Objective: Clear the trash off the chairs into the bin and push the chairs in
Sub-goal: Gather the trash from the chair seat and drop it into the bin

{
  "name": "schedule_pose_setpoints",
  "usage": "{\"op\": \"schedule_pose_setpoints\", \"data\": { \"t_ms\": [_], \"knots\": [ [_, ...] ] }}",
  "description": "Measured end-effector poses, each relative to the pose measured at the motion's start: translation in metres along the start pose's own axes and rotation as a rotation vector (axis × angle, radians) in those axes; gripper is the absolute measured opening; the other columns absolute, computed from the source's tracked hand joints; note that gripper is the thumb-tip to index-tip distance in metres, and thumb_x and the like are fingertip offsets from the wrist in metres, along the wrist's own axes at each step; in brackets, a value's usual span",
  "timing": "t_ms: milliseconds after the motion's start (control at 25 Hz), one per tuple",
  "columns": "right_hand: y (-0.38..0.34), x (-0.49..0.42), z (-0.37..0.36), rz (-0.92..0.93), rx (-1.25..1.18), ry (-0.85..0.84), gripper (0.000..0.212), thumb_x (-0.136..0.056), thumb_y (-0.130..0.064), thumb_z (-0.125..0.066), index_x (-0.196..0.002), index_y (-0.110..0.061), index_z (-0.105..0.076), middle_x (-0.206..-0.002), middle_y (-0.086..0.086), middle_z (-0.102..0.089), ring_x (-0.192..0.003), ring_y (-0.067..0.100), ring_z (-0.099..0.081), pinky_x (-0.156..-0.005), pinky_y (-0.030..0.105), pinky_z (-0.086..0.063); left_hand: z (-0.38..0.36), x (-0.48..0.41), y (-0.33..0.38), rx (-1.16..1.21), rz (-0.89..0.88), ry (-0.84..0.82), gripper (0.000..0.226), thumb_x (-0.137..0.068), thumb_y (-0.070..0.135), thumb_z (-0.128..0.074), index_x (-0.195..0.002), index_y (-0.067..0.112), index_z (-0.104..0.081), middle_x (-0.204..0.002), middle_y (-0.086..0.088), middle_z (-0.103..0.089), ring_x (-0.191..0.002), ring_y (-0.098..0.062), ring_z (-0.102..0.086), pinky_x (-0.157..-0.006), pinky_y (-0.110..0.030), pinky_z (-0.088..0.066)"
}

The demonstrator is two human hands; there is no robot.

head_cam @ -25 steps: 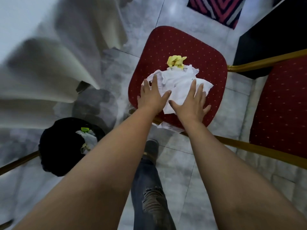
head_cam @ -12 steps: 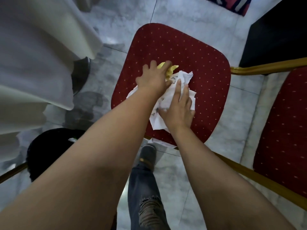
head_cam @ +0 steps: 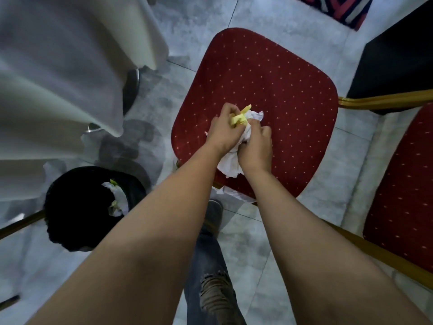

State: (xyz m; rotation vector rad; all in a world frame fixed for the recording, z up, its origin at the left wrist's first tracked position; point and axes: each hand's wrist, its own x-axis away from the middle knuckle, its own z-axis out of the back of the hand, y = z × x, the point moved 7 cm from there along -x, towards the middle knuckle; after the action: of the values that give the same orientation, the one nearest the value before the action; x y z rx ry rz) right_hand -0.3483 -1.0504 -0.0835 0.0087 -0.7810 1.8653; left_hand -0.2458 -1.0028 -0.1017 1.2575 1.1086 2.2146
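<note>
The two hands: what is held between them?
In the head view, the left hand and right hand clasp crumpled white and yellow paper between them.

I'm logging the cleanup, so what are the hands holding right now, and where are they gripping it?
Both hands grip one bundle: the left hand clutches the crumpled yellow paper at its top, the right hand squeezes the crumpled white paper around its middle.

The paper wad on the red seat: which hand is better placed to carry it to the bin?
Probably the left hand. It grips the paper wad alongside the right hand, and the black bin stands on its side.
</note>
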Motion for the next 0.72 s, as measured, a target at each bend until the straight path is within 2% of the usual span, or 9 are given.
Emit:
{"op": "schedule_pose_setpoints", "data": {
  "t_ms": [160, 320, 400, 520, 720],
  "knots": [
    [-0.036, 0.039, -0.012, 0.092, -0.007, -0.037, 0.06, -0.085, 0.002, -0.056, -0.138, -0.024, -0.047, -0.116, 0.007, -0.047, -0.098, 0.026, -0.054, -0.081, 0.036, -0.05, 0.046, 0.038, -0.024, 0.171, 0.008, 0.095, 0.019, -0.082, 0.019, -0.059, -0.099, 0.022, -0.05, -0.08, 0.008, -0.056, -0.077, -0.015, -0.055, -0.08, -0.044, -0.051],
    [-0.086, 0.093, -0.052, 0.143, -0.019, -0.095, 0.059, -0.085, -0.001, -0.057, -0.139, -0.023, -0.047, -0.112, 0.006, -0.046, -0.096, 0.025, -0.055, -0.082, 0.035, -0.05, 0.109, 0.093, -0.064, 0.233, 0.08, 0.213, 0.022, -0.085, 0.015, -0.057, -0.102, 0.023, -0.046, -0.088, 0.002, -0.057, -0.078, -0.017, -0.056, -0.076, -0.038, -0.052],
    [-0.114, 0.129, -0.084, 0.192, -0.008, -0.147, 0.055, -0.087, -0.004, -0.057, -0.138, -0.022, -0.049, -0.111, 0.007, -0.047, -0.097, 0.027, -0.056, -0.083, 0.036, -0.05, 0.145, 0.125, -0.101, 0.278, 0.148, 0.257, 0.024, -0.086, 0.015, -0.056, -0.106, 0.023, -0.045, -0.094, -0.002, -0.059, -0.085, -0.022, -0.06, -0.08, -0.038, -0.052],
    [-0.146, 0.187, -0.138, 0.224, -0.015, -0.256, 0.05, -0.089, -0.007, -0.058, -0.137, -0.02, -0.051, -0.126, 0.015, -0.048, -0.11, 0.031, -0.055, -0.091, 0.036, -0.047, 0.195, 0.176, -0.163, 0.329, 0.231, 0.317, 0.029, -0.087, 0.013, -0.057, -0.114, 0.017, -0.048, -0.101, -0.006, -0.059, -0.096, -0.027, -0.06, -0.087, -0.038, -0.05],
    [-0.196, 0.269, -0.228, 0.232, -0.028, -0.441, 0.056, -0.091, -0.01, -0.058, -0.144, -0.018, -0.043, -0.135, 0.019, -0.042, -0.123, 0.034, -0.05, -0.099, 0.029, -0.04, 0.279, 0.24, -0.253, 0.38, 0.304, 0.401, 0.025, -0.087, 0.012, -0.059, -0.11, 0.017, -0.048, -0.098, -0.008, -0.058, -0.088, -0.024, -0.057, -0.081, -0.036, -0.05]
  ]
}}
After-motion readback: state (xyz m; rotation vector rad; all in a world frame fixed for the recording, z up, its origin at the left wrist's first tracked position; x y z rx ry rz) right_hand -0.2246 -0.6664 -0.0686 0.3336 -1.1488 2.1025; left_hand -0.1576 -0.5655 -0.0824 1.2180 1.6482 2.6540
